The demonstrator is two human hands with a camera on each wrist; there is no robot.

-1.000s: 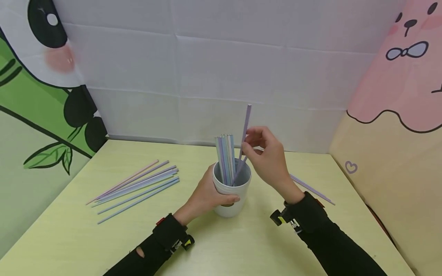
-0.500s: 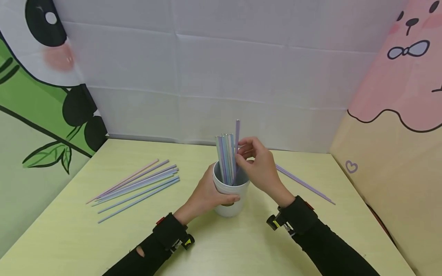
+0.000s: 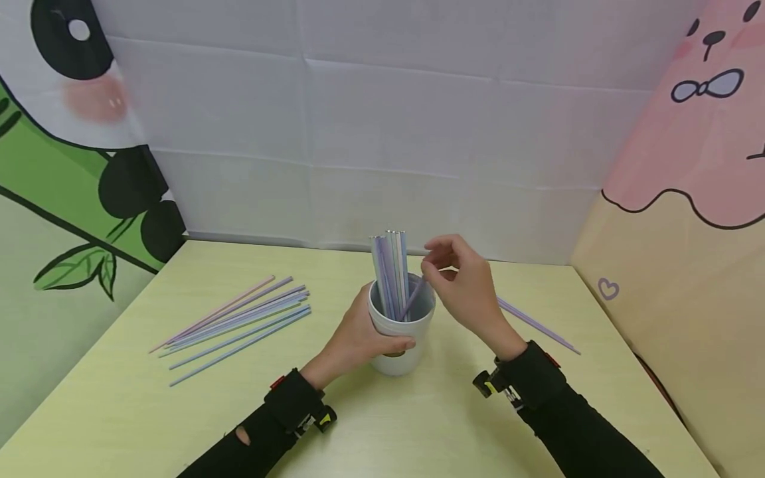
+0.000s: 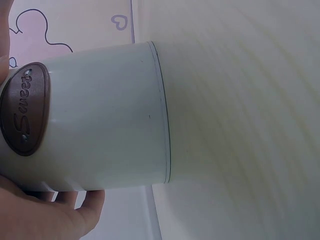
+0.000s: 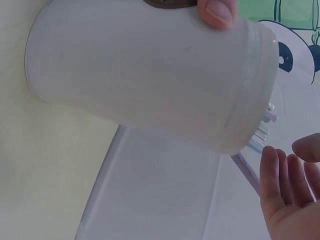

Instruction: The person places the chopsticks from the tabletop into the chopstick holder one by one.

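Loose straws (image 3: 236,322) lying left on worktop (image 3: 149,411); one straw (image 3: 534,324) lying right. Left hand (image 3: 352,338) wrapping fingers around white cup (image 3: 399,332) at centre, bundled straws (image 3: 391,272) standing inside. Right hand (image 3: 463,285) hovering beside rim, fingers loosely apart, holding nothing.

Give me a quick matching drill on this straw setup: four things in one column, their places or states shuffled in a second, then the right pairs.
Things
1. white cup
2. loose straws
3. single purple straw
4. leaning straw

Places or states
A. lies on the table beyond the right hand
B. lie in a fan on the table's left side
C. gripped by the left hand
D. slants inside the cup at the right hand's fingertips

Pairs: 1-C, 2-B, 3-A, 4-D
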